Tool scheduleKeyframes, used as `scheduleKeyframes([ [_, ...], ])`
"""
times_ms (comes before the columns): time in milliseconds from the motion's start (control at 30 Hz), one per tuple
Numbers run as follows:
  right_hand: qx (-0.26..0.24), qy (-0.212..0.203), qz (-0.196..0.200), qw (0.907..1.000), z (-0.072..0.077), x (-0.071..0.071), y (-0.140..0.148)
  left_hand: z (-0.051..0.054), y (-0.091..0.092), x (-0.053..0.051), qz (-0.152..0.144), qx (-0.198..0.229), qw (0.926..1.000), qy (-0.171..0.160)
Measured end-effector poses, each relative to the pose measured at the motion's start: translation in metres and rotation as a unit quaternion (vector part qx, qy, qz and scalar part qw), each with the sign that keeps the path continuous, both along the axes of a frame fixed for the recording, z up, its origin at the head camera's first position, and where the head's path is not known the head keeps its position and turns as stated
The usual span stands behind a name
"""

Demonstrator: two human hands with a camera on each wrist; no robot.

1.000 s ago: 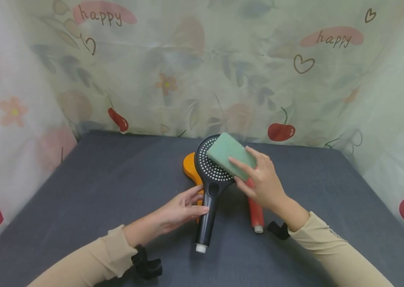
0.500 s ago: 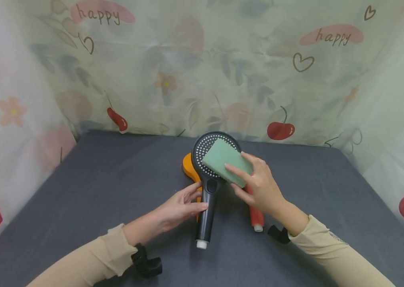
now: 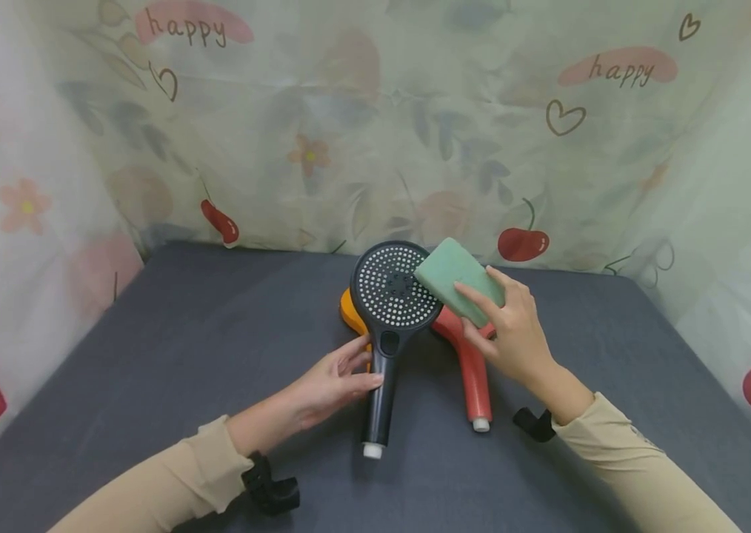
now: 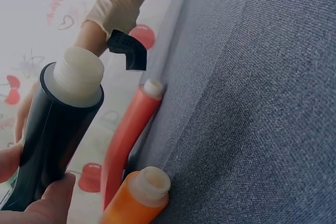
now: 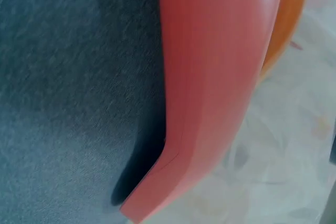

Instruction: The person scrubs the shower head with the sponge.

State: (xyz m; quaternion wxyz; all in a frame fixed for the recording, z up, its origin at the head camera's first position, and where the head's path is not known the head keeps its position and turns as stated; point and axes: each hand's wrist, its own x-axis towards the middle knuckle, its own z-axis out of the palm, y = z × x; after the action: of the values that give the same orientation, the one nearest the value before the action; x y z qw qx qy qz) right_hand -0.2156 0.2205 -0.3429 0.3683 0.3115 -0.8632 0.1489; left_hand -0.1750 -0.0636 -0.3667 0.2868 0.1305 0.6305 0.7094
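Above the grey table (image 3: 235, 318), we have the left hand (image 3: 332, 385) gripping the black shower head (image 3: 391, 303) by its handle, the right hand (image 3: 512, 333) pinching a green sponge (image 3: 458, 277) at its face's right rim (contact unclear). We'd call it wiping, partway; 2 others, the red shower head (image 3: 475, 385) and orange shower head (image 3: 352, 311), lie behind, wiped or not we can't tell. Curtain (image 3: 349, 111) crowds the back edge; open room both sides.

White-dotted black showerhead (image 3: 394, 307), pale green sponge (image 3: 453, 266), red showerhead (image 3: 474, 374), seemingly plain orange showerhead (image 3: 352, 314).
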Motion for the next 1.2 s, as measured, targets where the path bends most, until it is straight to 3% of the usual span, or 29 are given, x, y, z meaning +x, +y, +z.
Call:
scheduleKeyframes([
  [133, 0.005, 0.002, 0.008, 0.9999, -0.002, 0.002, -0.001, 0.000, -0.001, -0.001, 0.006, 0.004, 1.0000, 0.004],
  [433, 0.036, 0.021, 0.079, 0.9960, -0.007, 0.012, -0.012, 0.001, -0.001, -0.002, 0.026, -0.003, 0.9996, -0.008],
  [800, -0.013, 0.005, 0.015, 0.9998, -0.004, 0.005, 0.005, 0.001, -0.003, -0.003, 0.032, 0.006, 0.9994, -0.010],
  [1067, 0.032, 0.024, 0.083, 0.9957, -0.008, 0.015, -0.010, 0.003, -0.003, -0.003, 0.039, 0.016, 0.9991, -0.010],
  [1200, 0.050, 0.033, 0.097, 0.9935, -0.008, 0.016, -0.016, 0.004, -0.003, -0.003, 0.038, 0.017, 0.9991, -0.010],
])
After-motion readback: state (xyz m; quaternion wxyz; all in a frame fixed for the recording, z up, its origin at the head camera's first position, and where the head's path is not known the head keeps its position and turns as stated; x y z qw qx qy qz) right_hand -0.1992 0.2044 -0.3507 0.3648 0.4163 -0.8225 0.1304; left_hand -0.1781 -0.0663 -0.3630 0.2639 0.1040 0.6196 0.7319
